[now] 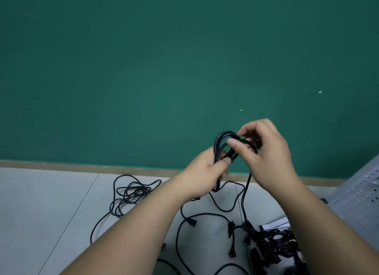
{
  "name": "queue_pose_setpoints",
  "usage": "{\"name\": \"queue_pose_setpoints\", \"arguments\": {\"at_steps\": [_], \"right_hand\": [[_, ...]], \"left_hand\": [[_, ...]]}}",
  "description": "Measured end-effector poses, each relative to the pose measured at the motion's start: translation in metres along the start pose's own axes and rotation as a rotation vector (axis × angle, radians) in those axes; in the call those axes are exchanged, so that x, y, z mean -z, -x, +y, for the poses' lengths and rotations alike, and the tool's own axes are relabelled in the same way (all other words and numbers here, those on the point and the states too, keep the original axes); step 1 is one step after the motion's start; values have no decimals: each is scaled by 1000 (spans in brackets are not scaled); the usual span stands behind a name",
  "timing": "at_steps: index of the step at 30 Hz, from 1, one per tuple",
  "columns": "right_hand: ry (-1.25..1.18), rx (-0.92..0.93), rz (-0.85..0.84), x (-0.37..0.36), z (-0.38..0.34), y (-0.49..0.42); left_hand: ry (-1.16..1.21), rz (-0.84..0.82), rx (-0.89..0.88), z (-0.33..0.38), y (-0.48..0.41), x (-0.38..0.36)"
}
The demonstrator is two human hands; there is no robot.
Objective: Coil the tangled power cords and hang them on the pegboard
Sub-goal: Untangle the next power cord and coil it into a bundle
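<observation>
- Behind your hands is a plain green wall [164,69]. A tan strip [82,166] runs along its foot where it meets the pale grey floor [51,203].
- On the floor to the left lies a loose tangle of black cord [131,192], well apart from your hands. One strand trails nearer until your left forearm hides it.
- Near and to the right sits a dense heap of cords [281,242] with plugs. Your right forearm covers part of it, and a white sheet [275,223] lies just beside it.
- Between your forearms a floor cord [205,215] curves in a wide loop with a plug on it. Your left arm covers its left reach.
- At the right edge a perforated grey panel [356,194] slants up and is cut off by the frame.
- The coil [220,140] is held up in front of the wall, above the floor, between your two hands.
- Its loops stand roughly upright. The long axis runs from your left grip up and a little to the right, and the rounded bend points upward.
- Your left hand [205,172] has its fingers and thumb curled tight round the lower part of the bundle.
- Your right hand [268,155] pinches the top strands with its thumb laid across them and its fingers curled behind, hiding the coil's right side.
- From your right hand a single cord tail [246,192] drops nearly straight down toward the heap.
</observation>
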State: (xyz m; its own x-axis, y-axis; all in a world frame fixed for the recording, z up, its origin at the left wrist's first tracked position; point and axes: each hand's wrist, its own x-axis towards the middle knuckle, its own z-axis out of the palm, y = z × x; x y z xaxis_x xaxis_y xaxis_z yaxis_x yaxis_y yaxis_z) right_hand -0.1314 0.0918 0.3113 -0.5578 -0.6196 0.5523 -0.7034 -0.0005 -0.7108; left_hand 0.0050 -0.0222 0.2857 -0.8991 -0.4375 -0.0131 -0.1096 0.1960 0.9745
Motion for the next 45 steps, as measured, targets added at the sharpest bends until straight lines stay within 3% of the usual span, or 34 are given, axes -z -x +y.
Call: {"name": "queue_pose_setpoints", "arguments": {"at_steps": [4,7,12,15,22,29,31,35,37,40,45], "right_hand": [[-91,-197,-140,1,14,-1],[-14,-219,-240,0,19,2],[-187,-273,-125,-5,2,3],[-331,-377,-73,-10,-6,4],[-412,-462,-30,-12,-10,7],[-122,-400,21,-12,-5,6],[-41,-282,-11,-8,-3,6],[97,63,-228,-2,1,4],[114,110,-180,0,4,1],[38,-13,-133,-2,7,0],[-478,-317,-152,-2,-2,-6]], "left_hand": [[260,98,14,4,-4,12],[336,155,15,4,-5,20],[124,218,-26,-2,-6,23],[61,159,-8,-3,-4,19],[15,46,-22,-3,1,7],[72,-33,-14,4,3,5],[80,-64,-8,4,3,4],[128,-124,22,6,4,1],[107,-141,34,8,7,1],[83,-159,34,8,10,2],[204,-113,-2,7,11,4]]}}
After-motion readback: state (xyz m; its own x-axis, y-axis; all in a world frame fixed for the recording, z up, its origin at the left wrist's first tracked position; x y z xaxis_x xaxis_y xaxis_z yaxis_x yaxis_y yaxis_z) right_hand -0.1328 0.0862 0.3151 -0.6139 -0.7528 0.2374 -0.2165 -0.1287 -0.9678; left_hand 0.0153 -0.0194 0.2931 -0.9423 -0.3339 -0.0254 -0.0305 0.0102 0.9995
